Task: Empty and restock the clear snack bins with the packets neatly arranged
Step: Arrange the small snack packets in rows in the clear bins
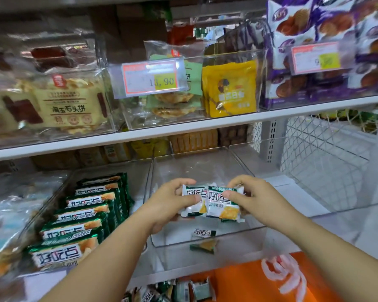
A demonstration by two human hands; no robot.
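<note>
Fingers (183, 183) of the left hand (170, 205) are pinching one small packet (193, 199) by its left edge, thumb in front, the rest curled behind. The right hand (258, 199) is pinching a second packet (224, 207) the same way from the right. The two packets are overlapping, labels facing the camera, just above the middle clear bin (201, 166) below the white shelf board (140, 132). That bin is looking nearly bare, with one loose packet (203, 234) lying flat near its front wall. The neighbouring bin (138, 179) on the left is holding a tidy row of green packets (83, 216) standing on edge. More are sitting in a heap (177, 290) at the bottom of view, beside something orange (238, 284). Restocking of the middle bin seems to be just starting. The next move is probably calling for lowering the pair in, standing them on edge and squared together like the neighbour row, then straightening the loose one.
</note>
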